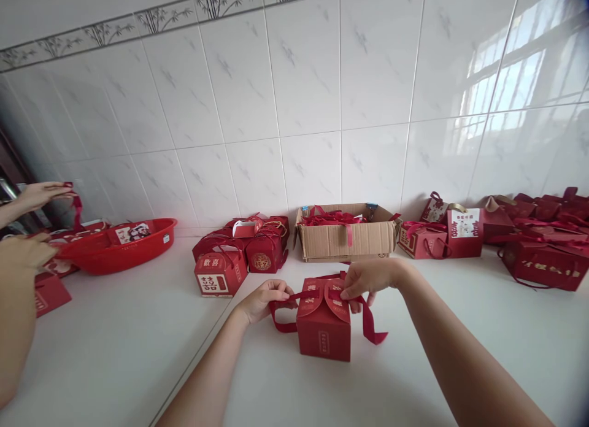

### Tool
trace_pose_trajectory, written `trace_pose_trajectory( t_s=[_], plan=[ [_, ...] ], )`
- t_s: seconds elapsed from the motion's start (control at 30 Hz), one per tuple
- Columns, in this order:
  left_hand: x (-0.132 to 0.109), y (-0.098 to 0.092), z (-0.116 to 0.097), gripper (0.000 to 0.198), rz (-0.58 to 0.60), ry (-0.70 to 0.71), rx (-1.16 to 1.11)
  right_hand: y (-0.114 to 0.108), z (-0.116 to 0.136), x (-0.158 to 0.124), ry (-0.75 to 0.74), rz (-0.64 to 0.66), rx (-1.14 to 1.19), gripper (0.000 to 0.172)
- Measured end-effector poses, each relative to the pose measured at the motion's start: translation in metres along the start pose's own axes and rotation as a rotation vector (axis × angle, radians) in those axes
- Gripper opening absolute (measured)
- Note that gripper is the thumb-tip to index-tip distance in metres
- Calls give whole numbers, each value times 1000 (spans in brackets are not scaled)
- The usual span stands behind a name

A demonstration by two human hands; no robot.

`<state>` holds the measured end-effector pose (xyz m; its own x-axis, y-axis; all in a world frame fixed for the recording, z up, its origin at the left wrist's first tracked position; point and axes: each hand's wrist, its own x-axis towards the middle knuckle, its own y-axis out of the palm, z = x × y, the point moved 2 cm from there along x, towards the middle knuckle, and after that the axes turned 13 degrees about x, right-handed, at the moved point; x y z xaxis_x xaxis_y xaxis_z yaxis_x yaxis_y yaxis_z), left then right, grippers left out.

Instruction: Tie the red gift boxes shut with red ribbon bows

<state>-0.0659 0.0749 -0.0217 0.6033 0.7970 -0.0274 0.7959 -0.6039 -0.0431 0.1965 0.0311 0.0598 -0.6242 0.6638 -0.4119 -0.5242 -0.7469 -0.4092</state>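
Note:
A red gift box (324,335) with rounded top flaps and pale lettering stands upright on the white table before me. A dark red ribbon (373,329) runs across its top, with loose lengths hanging off both sides. On the left side my left hand (269,298) is closed, its thumb and fingers pinching the ribbon. My right hand (368,283) is closed at the box's top right edge, pinching the ribbon there, with the thumb and index finger over the flap. Part of what lies under the right fingers is hidden.
Behind the box, a cardboard carton (345,243) holds red ribbons. Finished-looking red boxes (221,273) cluster left of it, and more red boxes (543,264) line the right. A red plastic basin (124,252) stands left. Another person's hand (43,195) lifts a ribbon at far left.

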Motion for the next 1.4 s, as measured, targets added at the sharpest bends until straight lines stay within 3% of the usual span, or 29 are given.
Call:
trace_pose_trajectory(
  t_s=[0.27,0.57,0.87,1.07,1.23,1.33,1.4],
  plan=[
    [0,-3,2,36,-19,18,-8,0,-4,5,27,41,29,31],
    [0,-6,5,37,-9,15,39,-5,-17,10,-80,75,21,35],
    [0,-2,10,31,61,-101,120,-10,-23,7,-41,-5,83,37],
    [-5,-4,10,50,159,-176,159,-14,-27,2,39,-105,110,45],
    [-9,-16,8,45,162,-42,48,-21,-24,-14,14,-133,63,29],
    [-12,-21,1,46,101,93,-78,-24,-20,-28,18,-215,-6,11],
    [-15,-20,-6,54,37,170,-163,-26,-18,-36,51,-299,-45,9]
  ],
)
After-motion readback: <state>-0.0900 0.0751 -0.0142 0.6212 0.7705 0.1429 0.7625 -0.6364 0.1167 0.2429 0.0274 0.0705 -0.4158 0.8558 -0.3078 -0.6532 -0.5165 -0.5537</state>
